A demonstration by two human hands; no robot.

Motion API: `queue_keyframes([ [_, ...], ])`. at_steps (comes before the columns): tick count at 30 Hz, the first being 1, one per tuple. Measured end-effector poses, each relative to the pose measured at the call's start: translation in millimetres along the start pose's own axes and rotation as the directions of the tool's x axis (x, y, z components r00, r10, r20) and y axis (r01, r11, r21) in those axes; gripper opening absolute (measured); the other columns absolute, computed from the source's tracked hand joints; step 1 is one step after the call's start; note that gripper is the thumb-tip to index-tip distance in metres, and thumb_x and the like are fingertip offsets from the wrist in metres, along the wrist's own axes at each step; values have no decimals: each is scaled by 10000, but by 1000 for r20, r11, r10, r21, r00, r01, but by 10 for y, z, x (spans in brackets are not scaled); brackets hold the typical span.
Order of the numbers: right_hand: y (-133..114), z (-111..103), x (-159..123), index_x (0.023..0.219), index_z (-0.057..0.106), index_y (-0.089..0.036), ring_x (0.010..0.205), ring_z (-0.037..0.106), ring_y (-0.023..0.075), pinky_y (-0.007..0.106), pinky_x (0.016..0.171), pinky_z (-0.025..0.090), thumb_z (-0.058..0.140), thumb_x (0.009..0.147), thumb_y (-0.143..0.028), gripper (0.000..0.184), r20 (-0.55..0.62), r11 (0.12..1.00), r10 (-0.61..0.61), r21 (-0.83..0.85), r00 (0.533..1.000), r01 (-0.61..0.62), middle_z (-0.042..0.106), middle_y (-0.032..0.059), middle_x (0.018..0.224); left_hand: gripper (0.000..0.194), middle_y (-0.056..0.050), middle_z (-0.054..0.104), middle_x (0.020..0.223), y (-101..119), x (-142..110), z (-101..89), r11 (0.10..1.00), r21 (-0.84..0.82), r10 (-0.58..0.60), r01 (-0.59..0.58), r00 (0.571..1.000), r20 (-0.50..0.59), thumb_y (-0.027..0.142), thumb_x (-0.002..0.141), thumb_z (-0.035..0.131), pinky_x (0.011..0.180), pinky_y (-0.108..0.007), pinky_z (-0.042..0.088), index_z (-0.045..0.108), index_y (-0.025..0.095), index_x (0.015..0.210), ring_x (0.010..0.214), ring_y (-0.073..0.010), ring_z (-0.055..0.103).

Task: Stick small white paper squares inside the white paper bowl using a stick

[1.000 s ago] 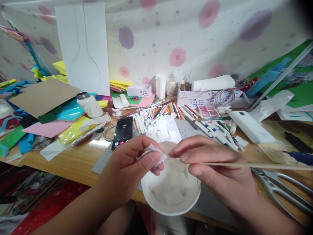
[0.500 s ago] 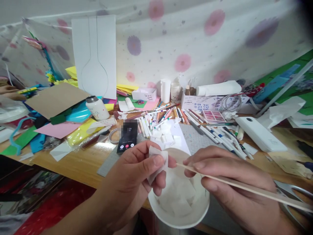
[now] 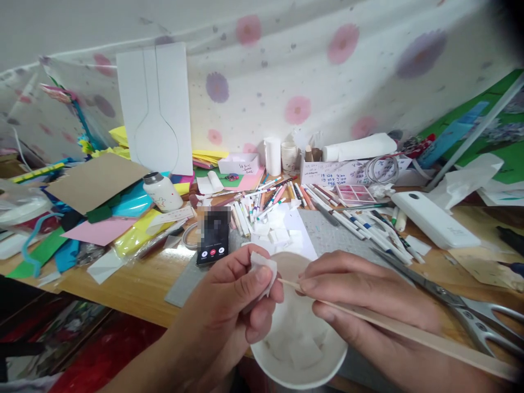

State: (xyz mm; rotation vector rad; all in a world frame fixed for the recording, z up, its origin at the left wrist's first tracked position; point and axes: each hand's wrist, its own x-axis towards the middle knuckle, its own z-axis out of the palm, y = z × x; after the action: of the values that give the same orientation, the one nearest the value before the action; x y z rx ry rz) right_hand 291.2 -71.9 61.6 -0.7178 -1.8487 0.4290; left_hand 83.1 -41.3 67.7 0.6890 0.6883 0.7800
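Note:
Between thumb and fingers, my left hand (image 3: 241, 295) pinches a small folded piece of white paper (image 3: 262, 271). My right hand (image 3: 360, 300) grips a thin pale wooden stick (image 3: 380, 322) like a pencil; its narrow tip points at the paper, by the left fingers. Whether the tip touches the paper I cannot tell. Below both hands is a white paper bowl (image 3: 301, 380), with white paper pieces (image 3: 301, 344) inside. Large scissors (image 3: 446, 297) lie to the right, partly behind my right hand.
Markers (image 3: 368, 232) lie scattered behind my hands beside cut white paper pieces (image 3: 282, 234). A phone (image 3: 213, 240) lies on the left, near a white bottle (image 3: 162, 192) and coloured sheets (image 3: 98, 230). A white power bank (image 3: 436, 221) is on the right.
My right hand has moved left, bringing the stick's tip closer to the paper in my left hand. The scissors now show more fully at the right, and the view has shifted slightly.

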Motion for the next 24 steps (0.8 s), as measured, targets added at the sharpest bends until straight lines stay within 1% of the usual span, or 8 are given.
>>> queue_keyframes([
  [2,2,5,-4,1110,797,-242,810,809,198,229,739,673,737,870,-66,304,0,1000,5,-3,1000,-5,827,66,921,254,64,610,609,-5,4,-4,1000,7,11,-11,1000,19,293,832,857,427,-117,285,630,183,802,417,-6,345],
  [5,16,23,-9,1108,794,-245,827,807,197,232,740,673,738,872,-69,300,-12,1000,4,11,1000,-3,824,63,934,197,74,572,563,-20,17,-15,999,16,47,-48,997,59,311,845,842,401,-117,275,694,180,850,386,-2,305],
  [8,24,34,-12,1096,794,-221,833,804,183,211,757,666,747,864,-58,287,-33,999,-9,31,999,10,822,64,930,171,79,530,520,-24,14,-21,998,32,58,-60,997,52,325,855,834,387,-110,274,736,185,870,385,-11,319],
  [10,21,34,-13,1095,793,-217,827,805,181,213,758,666,746,866,-61,281,-45,999,-19,40,999,21,823,63,924,176,75,530,520,-19,4,-22,998,31,49,-50,998,43,321,851,838,391,-102,287,730,184,830,395,-14,339],
  [14,8,26,-10,1138,785,-253,826,811,202,248,732,676,726,890,-83,307,-43,999,-12,41,999,13,832,58,939,189,64,574,569,-15,-10,-29,1000,13,27,-27,998,54,312,835,848,385,-98,285,704,192,807,395,-9,334],
  [19,20,20,10,1179,775,-258,847,822,215,260,747,682,711,898,-79,339,-49,997,-53,59,997,56,850,63,956,247,65,549,568,-10,-5,-22,1000,21,14,-15,998,53,337,804,865,399,-102,275,667,190,796,406,-13,325],
  [24,37,27,18,1177,779,-252,897,825,215,259,788,681,709,898,-65,344,-24,996,-52,67,998,54,856,66,983,203,59,557,561,-7,-15,-29,1000,11,11,-12,997,70,312,834,842,407,-94,290,684,191,792,413,-14,347],
])
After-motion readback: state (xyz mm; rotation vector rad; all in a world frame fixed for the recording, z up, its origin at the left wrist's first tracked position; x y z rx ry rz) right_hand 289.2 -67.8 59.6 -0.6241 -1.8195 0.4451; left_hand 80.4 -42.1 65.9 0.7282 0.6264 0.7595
